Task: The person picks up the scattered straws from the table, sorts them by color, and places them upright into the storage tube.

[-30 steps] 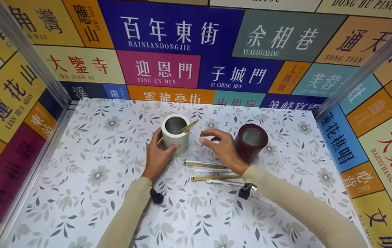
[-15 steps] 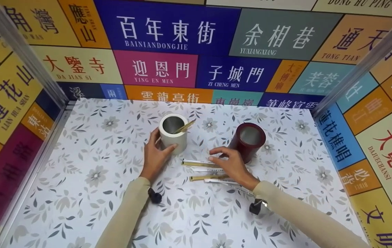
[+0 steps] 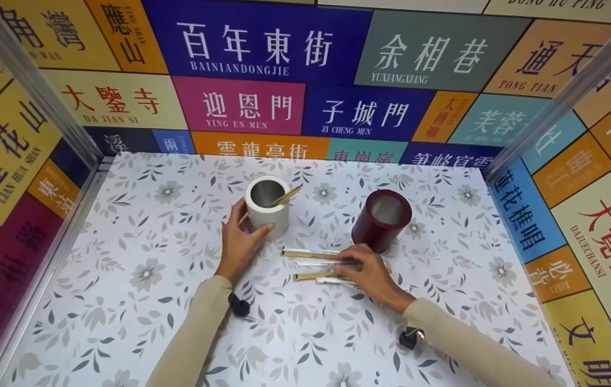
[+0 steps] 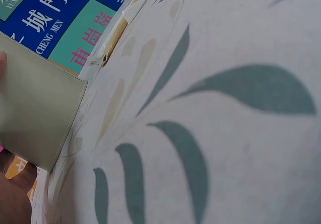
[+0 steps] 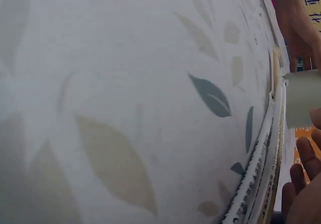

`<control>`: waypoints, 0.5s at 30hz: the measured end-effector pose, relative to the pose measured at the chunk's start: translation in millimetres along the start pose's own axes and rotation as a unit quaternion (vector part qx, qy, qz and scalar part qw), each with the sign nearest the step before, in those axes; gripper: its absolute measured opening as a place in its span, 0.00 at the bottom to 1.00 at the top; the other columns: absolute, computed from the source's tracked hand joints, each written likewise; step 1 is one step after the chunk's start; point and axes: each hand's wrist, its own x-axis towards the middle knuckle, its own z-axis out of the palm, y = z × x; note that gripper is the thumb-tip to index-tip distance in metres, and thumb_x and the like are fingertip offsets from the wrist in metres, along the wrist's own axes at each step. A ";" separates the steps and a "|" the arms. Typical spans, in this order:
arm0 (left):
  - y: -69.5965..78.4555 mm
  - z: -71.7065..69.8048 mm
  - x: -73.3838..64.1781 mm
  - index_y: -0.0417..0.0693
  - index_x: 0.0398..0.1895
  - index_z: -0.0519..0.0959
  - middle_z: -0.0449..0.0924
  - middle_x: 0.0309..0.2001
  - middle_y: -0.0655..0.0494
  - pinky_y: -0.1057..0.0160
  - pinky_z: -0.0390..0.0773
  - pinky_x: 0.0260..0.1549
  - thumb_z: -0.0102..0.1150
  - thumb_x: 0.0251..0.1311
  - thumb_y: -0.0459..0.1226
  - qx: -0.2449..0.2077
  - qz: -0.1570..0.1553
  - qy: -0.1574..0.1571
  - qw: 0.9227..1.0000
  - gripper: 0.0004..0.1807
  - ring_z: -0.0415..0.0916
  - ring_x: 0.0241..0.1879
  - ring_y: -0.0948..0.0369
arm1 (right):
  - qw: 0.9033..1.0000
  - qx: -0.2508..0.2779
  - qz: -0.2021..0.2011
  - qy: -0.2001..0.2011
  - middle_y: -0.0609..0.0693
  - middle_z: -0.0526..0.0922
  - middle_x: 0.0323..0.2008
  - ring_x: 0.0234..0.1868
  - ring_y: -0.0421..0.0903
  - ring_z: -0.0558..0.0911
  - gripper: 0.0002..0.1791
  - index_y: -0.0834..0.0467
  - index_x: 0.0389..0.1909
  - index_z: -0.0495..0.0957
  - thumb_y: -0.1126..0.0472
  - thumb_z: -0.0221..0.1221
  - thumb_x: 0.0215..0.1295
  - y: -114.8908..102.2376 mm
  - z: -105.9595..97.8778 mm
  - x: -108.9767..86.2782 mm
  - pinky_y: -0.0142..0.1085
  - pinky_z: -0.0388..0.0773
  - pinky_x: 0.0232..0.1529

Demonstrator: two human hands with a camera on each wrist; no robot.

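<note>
Sticks [image 3: 310, 255], white and gold, lying side by side on the flower-patterned table [image 3: 138, 301], in front of both cups. Ends nearer the left hand [image 3: 239, 242] in plain sight; other ends hidden beneath the right hand [image 3: 372, 271]. Thumb and fingers of that hand bent down over the sticks, in a narrow shape; cannot tell whether pinching any or only resting on them.

Firm hold at the left: thumb on the near side of the white cup [image 3: 272, 217], fingers around the outer side. Upright on the table, with one gold stick [image 3: 285, 196] slanting out of the mouth, over the rim on the red cup's side. Seen from the left wrist, near the foot of the white cup, the tip of a gold stick flat on the table. Seen from the right wrist, small dark print along the sticks.

Just behind the right hand, the red cup [image 3: 380, 223], upright, grey inside, well apart from the white cup. Beige sleeves [image 3: 192, 338] on both arms, a small black device [image 3: 239, 305] at each wrist. Behind the table, a wall [image 3: 267, 45] of coloured panels with large characters.
</note>
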 end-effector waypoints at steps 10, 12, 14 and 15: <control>-0.3 -0.2 0.1 0.47 0.82 0.69 0.74 0.77 0.46 0.54 0.69 0.79 0.86 0.57 0.35 -0.008 -0.001 0.001 1.000 0.51 0.70 0.78 0.49 | 0.995 -0.069 -0.072 -0.005 0.46 0.88 0.44 0.55 0.49 0.77 0.10 0.57 0.46 0.93 0.66 0.78 0.65 17.8 0.8 -7.6 0.27 0.73 0.58; -0.8 -0.3 0.1 0.48 0.82 0.69 0.74 0.77 0.46 0.55 0.69 0.80 0.86 0.56 0.34 -0.010 0.000 0.002 1.000 0.51 0.70 0.78 0.49 | 0.994 -0.079 -0.072 -0.006 0.45 0.89 0.44 0.56 0.49 0.76 0.09 0.57 0.45 0.93 0.66 0.78 0.64 19.0 1.1 -8.4 0.28 0.72 0.59; -1.0 -0.4 0.3 0.48 0.82 0.69 0.74 0.77 0.46 0.55 0.69 0.79 0.86 0.56 0.34 -0.011 0.000 0.002 1.000 0.51 0.70 0.78 0.49 | 0.993 -0.087 -0.074 -0.007 0.45 0.89 0.43 0.56 0.50 0.77 0.09 0.57 0.43 0.93 0.67 0.78 0.64 19.2 1.2 -9.1 0.30 0.72 0.60; -1.0 -0.4 0.3 0.48 0.82 0.69 0.74 0.77 0.46 0.55 0.69 0.80 0.86 0.56 0.34 -0.012 0.000 0.002 1.000 0.51 0.70 0.78 0.50 | 0.993 -0.089 -0.074 -0.008 0.45 0.89 0.43 0.56 0.51 0.77 0.08 0.57 0.42 0.93 0.67 0.78 0.64 19.2 1.2 -9.4 0.30 0.72 0.59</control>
